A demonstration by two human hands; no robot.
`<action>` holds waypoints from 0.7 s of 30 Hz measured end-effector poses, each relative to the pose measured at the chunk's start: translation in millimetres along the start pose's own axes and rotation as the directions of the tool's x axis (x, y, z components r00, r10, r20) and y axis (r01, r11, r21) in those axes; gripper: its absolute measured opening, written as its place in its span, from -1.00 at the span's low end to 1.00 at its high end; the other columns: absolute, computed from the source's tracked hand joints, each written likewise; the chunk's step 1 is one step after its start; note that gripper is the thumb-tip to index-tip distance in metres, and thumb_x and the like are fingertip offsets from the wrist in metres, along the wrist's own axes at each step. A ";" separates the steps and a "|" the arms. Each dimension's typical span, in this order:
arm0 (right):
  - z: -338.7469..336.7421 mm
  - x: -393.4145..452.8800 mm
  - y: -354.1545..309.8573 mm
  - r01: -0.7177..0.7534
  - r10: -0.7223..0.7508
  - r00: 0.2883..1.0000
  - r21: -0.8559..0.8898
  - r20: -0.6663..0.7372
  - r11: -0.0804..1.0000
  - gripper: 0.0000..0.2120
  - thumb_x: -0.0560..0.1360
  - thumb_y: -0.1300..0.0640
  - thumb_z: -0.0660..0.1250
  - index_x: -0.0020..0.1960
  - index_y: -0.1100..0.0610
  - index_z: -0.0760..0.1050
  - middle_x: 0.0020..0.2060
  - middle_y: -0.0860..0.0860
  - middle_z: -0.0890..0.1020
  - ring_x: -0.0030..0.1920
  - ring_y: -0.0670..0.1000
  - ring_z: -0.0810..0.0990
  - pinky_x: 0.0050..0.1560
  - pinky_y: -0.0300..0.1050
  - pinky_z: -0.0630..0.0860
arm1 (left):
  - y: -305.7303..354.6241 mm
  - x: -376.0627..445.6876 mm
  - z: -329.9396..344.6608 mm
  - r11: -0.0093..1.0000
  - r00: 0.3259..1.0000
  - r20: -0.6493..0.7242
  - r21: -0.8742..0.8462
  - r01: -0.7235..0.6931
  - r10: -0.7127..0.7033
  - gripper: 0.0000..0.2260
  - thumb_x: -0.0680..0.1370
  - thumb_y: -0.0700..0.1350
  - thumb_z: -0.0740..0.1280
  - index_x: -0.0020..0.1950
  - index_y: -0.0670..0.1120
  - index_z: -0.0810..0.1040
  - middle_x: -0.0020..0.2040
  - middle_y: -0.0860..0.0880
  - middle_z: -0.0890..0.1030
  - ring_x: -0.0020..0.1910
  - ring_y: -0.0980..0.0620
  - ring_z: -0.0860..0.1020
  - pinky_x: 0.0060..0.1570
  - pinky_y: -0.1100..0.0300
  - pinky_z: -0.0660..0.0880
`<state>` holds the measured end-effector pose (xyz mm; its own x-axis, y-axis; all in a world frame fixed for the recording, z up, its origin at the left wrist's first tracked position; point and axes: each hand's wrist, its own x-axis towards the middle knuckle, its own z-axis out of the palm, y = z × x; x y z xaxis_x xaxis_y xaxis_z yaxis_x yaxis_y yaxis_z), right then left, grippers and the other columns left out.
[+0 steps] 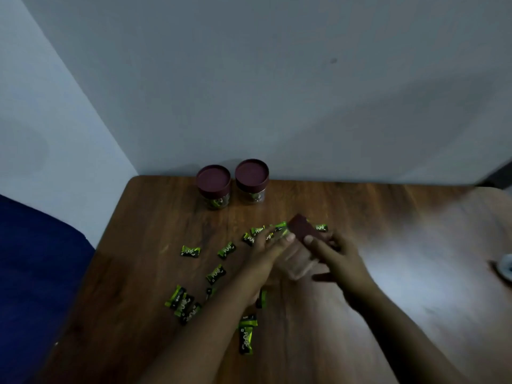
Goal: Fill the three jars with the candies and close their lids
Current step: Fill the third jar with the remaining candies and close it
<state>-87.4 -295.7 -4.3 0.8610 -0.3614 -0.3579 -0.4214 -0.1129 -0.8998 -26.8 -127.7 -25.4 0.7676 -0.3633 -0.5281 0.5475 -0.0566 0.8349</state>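
Two clear jars with maroon lids on, the left jar (214, 187) and the right jar (251, 180), stand at the table's back edge with candies inside. A third clear jar (300, 259) lies tilted between my hands, its maroon lid (306, 230) at the far end. My left hand (270, 249) grips the jar body from the left. My right hand (336, 256) holds the jar at its lid end from the right. Several green-and-black wrapped candies (190, 251) lie scattered on the table, mostly left of and below my hands.
The wooden table (388, 245) stands against a grey wall. A blue surface (36, 259) lies beyond the table's left edge. A pale round object (507, 266) shows at the right frame edge. Bare table stretches to the right of my hands.
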 end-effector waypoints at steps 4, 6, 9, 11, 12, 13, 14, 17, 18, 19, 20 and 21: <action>5.5 -23.1 2.7 -0.200 0.197 0.956 -0.007 0.218 0.980 -0.39 0.36 -0.46 0.41 0.14 -0.01 0.47 0.05 0.10 0.67 -0.07 0.09 0.74 -0.30 0.11 0.68 | -16.2 -11.1 -12.5 0.998 0.998 0.028 -0.015 -0.057 0.058 -0.33 0.13 0.26 0.60 0.19 0.10 0.59 0.22 -0.02 0.66 0.17 -0.04 0.66 0.07 -0.07 0.63; -0.5 -21.8 0.1 -0.267 0.273 0.919 -0.062 0.284 0.962 -0.41 0.40 -0.48 0.34 0.22 -0.11 0.46 0.06 0.13 0.66 -0.12 0.18 0.75 -0.38 -0.02 0.61 | -22.0 -15.6 -18.7 0.982 0.986 0.125 0.141 -0.127 0.109 -0.26 0.09 0.17 0.65 0.24 0.09 0.55 0.26 0.03 0.62 0.23 0.01 0.61 0.19 -0.01 0.60; -4.0 -18.1 -2.9 -0.236 0.274 0.882 -0.144 0.383 0.961 -0.55 0.49 -0.40 0.31 0.21 -0.14 0.52 -0.08 0.20 0.68 -0.23 0.23 0.70 -0.40 -0.10 0.53 | -18.6 -25.4 -25.0 0.873 0.961 0.257 0.439 -0.211 0.103 -0.15 0.04 0.19 0.69 0.28 0.30 0.45 0.26 0.30 0.50 0.21 0.32 0.48 0.00 0.35 0.57; -3.3 -17.5 -3.0 -0.157 0.219 0.882 -0.178 0.418 0.971 -0.61 0.52 -0.32 0.34 0.24 -0.14 0.50 -0.04 0.19 0.67 -0.26 0.21 0.70 -0.39 -0.07 0.54 | -12.1 -27.7 -28.0 0.763 0.949 0.306 0.596 -0.249 0.070 -0.14 0.04 0.29 0.67 0.27 0.38 0.40 0.20 0.39 0.49 0.15 0.40 0.46 -0.06 0.42 0.50; -2.7 -18.1 -2.8 -0.111 0.186 0.876 -0.190 0.445 0.976 -0.61 0.53 -0.29 0.35 0.26 -0.13 0.48 0.01 0.17 0.65 -0.26 0.18 0.70 -0.39 -0.06 0.55 | -8.4 -27.7 -29.9 0.711 0.943 0.329 0.651 -0.267 0.053 -0.16 0.05 0.33 0.65 0.26 0.40 0.38 0.14 0.42 0.51 0.10 0.43 0.48 -0.08 0.44 0.47; -2.4 -18.3 -2.1 -0.068 0.145 0.868 -0.175 0.475 0.982 -0.63 0.54 -0.24 0.38 0.28 -0.13 0.47 0.04 0.13 0.65 -0.25 0.14 0.70 -0.37 -0.06 0.54 | -3.6 -26.1 -31.6 0.680 0.934 0.355 0.677 -0.280 0.032 -0.20 0.07 0.35 0.63 0.26 0.41 0.40 0.10 0.42 0.55 0.05 0.44 0.52 -0.09 0.46 0.46; -2.4 -19.6 -1.1 -0.026 0.089 0.855 -0.128 0.511 0.991 -0.65 0.54 -0.18 0.41 0.27 -0.15 0.47 0.04 0.06 0.65 -0.21 0.07 0.71 -0.35 -0.07 0.54 | 0.6 -25.4 -33.5 0.687 0.927 0.376 0.674 -0.273 -0.001 -0.28 0.12 0.34 0.62 0.23 0.38 0.45 0.08 0.40 0.59 0.05 0.43 0.55 -0.08 0.46 0.46; -6.5 -18.5 -1.4 0.100 -0.073 0.797 -0.011 0.600 0.995 -0.60 0.49 0.04 0.45 0.29 -0.13 0.45 0.03 -0.07 0.65 -0.05 -0.08 0.66 -0.20 -0.18 0.57 | 8.6 -25.9 -41.8 0.777 0.903 0.422 0.593 -0.212 -0.076 -0.49 0.26 0.20 0.61 0.17 0.36 0.56 0.11 0.31 0.66 0.12 0.35 0.59 0.04 0.37 0.51; -9.0 -17.3 -3.1 0.118 -0.087 0.773 -0.007 0.629 0.993 -0.57 0.49 0.07 0.46 0.31 -0.12 0.43 0.05 -0.05 0.63 -0.02 -0.08 0.64 -0.16 -0.18 0.57 | 7.5 -27.4 -43.6 0.797 0.909 0.410 0.571 -0.195 -0.071 -0.43 0.26 0.17 0.63 0.22 0.37 0.53 0.19 0.27 0.64 0.19 0.29 0.58 0.13 0.30 0.52; -11.1 -16.3 -5.7 0.112 -0.081 0.756 -0.006 0.650 0.994 -0.55 0.48 0.06 0.47 0.31 -0.14 0.43 0.09 -0.05 0.62 0.03 -0.07 0.64 -0.12 -0.16 0.59 | 5.3 -27.3 -44.0 0.804 0.914 0.401 0.563 -0.194 -0.060 -0.33 0.24 0.17 0.64 0.29 0.38 0.47 0.27 0.24 0.60 0.26 0.25 0.56 0.22 0.24 0.51; -12.4 -15.3 -8.5 0.086 -0.056 0.758 -0.014 0.650 0.996 -0.55 0.48 -0.01 0.50 0.31 -0.19 0.44 0.15 -0.06 0.61 0.08 -0.06 0.64 -0.07 -0.13 0.60 | 2.7 -27.6 -42.8 0.781 0.921 0.387 0.588 -0.212 -0.041 -0.24 0.22 0.19 0.65 0.36 0.34 0.42 0.32 0.22 0.57 0.30 0.23 0.54 0.26 0.21 0.50; -12.6 -14.9 -10.7 0.042 -0.004 0.780 -0.045 0.625 0.998 -0.54 0.47 -0.15 0.50 0.31 -0.25 0.44 0.22 -0.07 0.58 0.15 -0.03 0.63 -0.03 -0.08 0.63 | 0.8 -28.1 -40.2 0.742 0.928 0.372 0.626 -0.240 -0.015 -0.16 0.19 0.25 0.65 0.41 0.29 0.40 0.33 0.23 0.55 0.30 0.22 0.53 0.26 0.23 0.50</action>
<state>-99.3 -300.8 13.8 0.8518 0.2974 -0.4313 -0.3973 -0.1699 -0.9018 -34.5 -80.2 -16.2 0.5802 -0.6826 -0.4443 0.0133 -0.5375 0.8432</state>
